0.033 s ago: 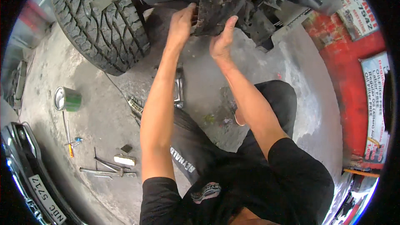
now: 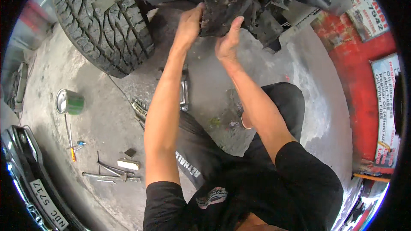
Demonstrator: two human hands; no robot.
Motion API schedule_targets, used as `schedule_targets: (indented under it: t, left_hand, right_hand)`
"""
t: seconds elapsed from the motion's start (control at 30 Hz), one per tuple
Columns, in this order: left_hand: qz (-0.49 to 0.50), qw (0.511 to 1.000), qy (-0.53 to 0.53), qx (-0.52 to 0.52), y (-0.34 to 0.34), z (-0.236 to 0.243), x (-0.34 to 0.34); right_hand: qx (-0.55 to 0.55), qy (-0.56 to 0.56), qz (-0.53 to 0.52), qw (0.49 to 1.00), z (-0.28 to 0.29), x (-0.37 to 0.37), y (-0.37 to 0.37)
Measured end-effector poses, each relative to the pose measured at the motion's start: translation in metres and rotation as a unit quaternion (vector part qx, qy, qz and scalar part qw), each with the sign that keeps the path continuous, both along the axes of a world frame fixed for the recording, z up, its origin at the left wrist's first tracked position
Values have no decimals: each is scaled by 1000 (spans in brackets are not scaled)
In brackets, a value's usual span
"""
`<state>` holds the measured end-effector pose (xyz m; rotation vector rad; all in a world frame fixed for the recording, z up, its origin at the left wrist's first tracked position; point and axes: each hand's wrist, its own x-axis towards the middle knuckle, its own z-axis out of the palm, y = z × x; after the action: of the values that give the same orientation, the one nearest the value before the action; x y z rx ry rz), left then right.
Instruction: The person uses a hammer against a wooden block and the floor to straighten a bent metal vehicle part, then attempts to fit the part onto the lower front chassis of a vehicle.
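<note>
A dark, dirt-caked flat panel [image 2: 227,10] hangs under the vehicle's black underside at the top of the view. My left hand [image 2: 189,25] is at the panel's left edge, the thumb along the edge and the other fingers out of sight behind it. At the lower right edge, my right hand [image 2: 227,45] grips the panel, its thumb against the near face and its fingers hidden underneath. What lies behind the panel cannot be seen.
A knobby tyre [image 2: 107,30] stands to the left of my hands. On the floor are a green can [image 2: 70,102], an orange-handled screwdriver [image 2: 72,154], a cross-shaped metal wrench [image 2: 113,174] and a pale block [image 2: 128,164]. A red wall [image 2: 346,68] with signs rises at right.
My left hand has shifted slightly right, its fingers slipping farther behind the panel's edge. My right hand and the panel look the same.
</note>
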<state>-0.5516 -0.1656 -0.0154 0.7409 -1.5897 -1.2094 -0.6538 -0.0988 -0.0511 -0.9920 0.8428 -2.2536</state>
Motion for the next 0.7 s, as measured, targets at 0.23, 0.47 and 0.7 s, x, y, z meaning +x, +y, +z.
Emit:
schedule_targets:
  t: [0.23, 0.47, 0.7]
  left_hand:
    - [-34, 990, -70, 120, 19, -3, -8]
    - [-23, 995, -52, 83, 17, 1, -14]
    - [-10, 999, -41, 7, 15, 4, -14]
  right_hand:
    - [-15, -57, -5, 998, 2, 6, -18]
    - [60, -34, -76, 995, -6, 3, -16]
    - [65, -15, -42, 997, -3, 6, -5]
